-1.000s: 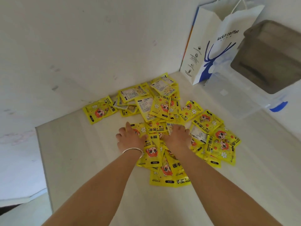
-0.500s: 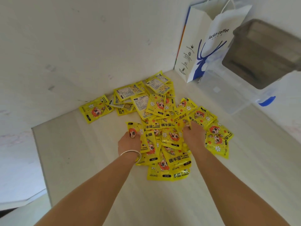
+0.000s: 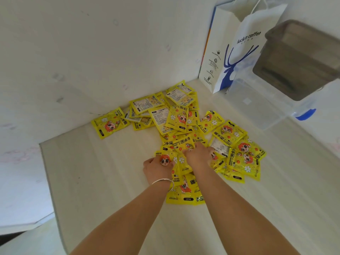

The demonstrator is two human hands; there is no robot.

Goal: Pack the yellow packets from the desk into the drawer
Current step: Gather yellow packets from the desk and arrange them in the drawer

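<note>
Several yellow hand-warmer packets [image 3: 228, 134] lie scattered in a loose pile on the pale wooden desk [image 3: 103, 177], against the white wall. My left hand [image 3: 156, 169], with a silver bangle at the wrist, is closed on packets at the near left of the pile. My right hand [image 3: 197, 155] is closed on a bunch of packets [image 3: 184, 144] just beside it, near the pile's middle. One packet [image 3: 109, 123] lies apart at the far left. No drawer is in view.
A white paper bag with a blue deer logo [image 3: 237, 46] stands at the back right. A clear plastic box with a blue latch [image 3: 266, 107] sits in front of it, below a dark wooden box [image 3: 301, 57]. The desk's left edge [image 3: 47, 173] drops off.
Both hands went from lying flat on the pile to gripping packets. They have drawn together, bunching packets between them near the pile's middle.
</note>
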